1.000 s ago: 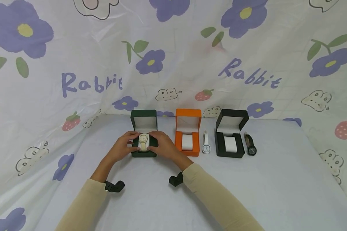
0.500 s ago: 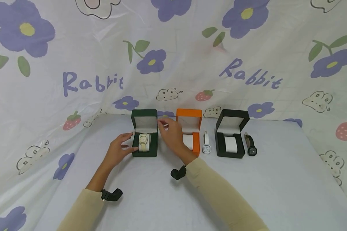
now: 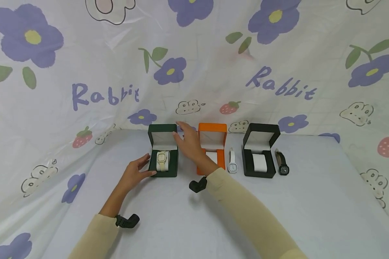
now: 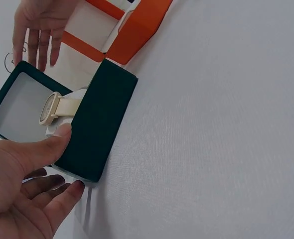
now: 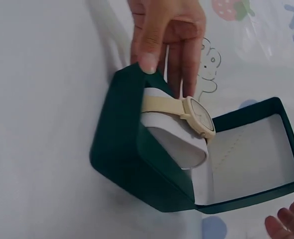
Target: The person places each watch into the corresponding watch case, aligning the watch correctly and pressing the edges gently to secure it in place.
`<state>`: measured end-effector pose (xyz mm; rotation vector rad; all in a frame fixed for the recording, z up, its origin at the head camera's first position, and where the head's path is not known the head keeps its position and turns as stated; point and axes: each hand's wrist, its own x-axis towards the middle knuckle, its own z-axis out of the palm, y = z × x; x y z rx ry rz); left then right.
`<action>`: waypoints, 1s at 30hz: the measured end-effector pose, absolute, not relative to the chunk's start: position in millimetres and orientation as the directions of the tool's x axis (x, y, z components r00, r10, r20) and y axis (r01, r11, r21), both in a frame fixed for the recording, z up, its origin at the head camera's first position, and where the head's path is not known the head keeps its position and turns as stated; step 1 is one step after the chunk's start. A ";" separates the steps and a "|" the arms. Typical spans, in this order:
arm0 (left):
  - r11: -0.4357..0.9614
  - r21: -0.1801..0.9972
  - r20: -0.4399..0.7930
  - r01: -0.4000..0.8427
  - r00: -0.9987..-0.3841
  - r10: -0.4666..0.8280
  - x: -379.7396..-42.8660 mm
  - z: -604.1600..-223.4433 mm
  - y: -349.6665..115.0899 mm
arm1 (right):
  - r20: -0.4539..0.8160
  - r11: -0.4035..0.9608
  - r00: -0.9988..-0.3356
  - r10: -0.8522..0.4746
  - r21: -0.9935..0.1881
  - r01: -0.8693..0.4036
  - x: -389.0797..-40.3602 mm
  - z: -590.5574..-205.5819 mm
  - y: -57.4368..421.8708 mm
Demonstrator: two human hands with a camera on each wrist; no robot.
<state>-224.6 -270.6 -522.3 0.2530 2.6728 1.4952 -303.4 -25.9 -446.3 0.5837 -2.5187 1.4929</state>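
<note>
A green watch box (image 3: pixel 173 167) stands with its lid raised. Inside it, a cream watch (image 3: pixel 162 160) is wrapped round a white cushion (image 4: pixel 62 122). My left hand (image 3: pixel 133 174) holds the box's front left corner, thumb on the front edge and fingers along the left side, as the right wrist view shows. At the right side of the raised lid (image 3: pixel 163 128) is my right hand (image 3: pixel 190 143), its fingers extended and holding nothing; whether they touch the lid cannot be told.
To the right stand an orange box (image 3: pixel 213 126) and a black box (image 3: pixel 268 169), both with raised lids and white cushions. A white watch (image 3: pixel 232 166) and a black watch (image 3: pixel 282 166) lie beside them. A printed cloth (image 3: pixel 214 79) hangs behind.
Both hands have come away from the cream watch and cushion. My left hand has shifted to the box's left front corner; my right hand has risen to the raised lid's right side.
</note>
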 end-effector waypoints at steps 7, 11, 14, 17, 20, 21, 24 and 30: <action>0.470 0.879 -0.002 0.084 -0.984 0.178 -224.3 -521.5 -268.5 | 0.191 0.393 -0.947 -0.257 -0.875 -0.284 -310.1 -445.5 -27.8; 0.435 0.899 -0.017 0.057 -0.986 0.163 -225.7 -523.3 -267.5 | 0.156 0.375 -0.944 -0.290 -0.889 -0.262 -312.6 -442.4 -28.6; 0.409 0.912 -0.034 0.030 -0.988 0.149 -227.1 -524.5 -266.2 | 0.140 0.348 -0.937 -0.321 -0.902 -0.255 -314.1 -439.6 -29.8; 0.372 0.928 -0.048 0.014 -0.987 0.156 -227.0 -524.2 -265.5 | 0.121 0.342 -0.927 -0.354 -0.906 -0.249 -314.7 -438.9 -31.3; 0.345 0.938 -0.061 -0.002 -0.986 0.158 -226.6 -523.8 -265.7 | 0.108 0.328 -0.922 -0.371 -0.914 -0.239 -313.9 -439.0 -32.2; 0.343 0.939 -0.065 -0.008 -0.985 0.158 -226.5 -523.8 -266.0 | 0.104 0.324 -0.922 -0.373 -0.917 -0.235 -313.7 -439.5 -32.3; 0.350 0.936 -0.080 -0.024 -0.986 0.146 -227.1 -524.6 -266.9 | 0.093 0.317 -0.927 -0.364 -0.923 -0.218 -312.9 -440.7 -32.6; 0.350 0.935 -0.107 -0.052 -0.985 0.138 -227.0 -525.4 -267.2 | 0.079 0.360 -0.940 -0.331 -0.911 -0.203 -311.5 -444.4 -35.0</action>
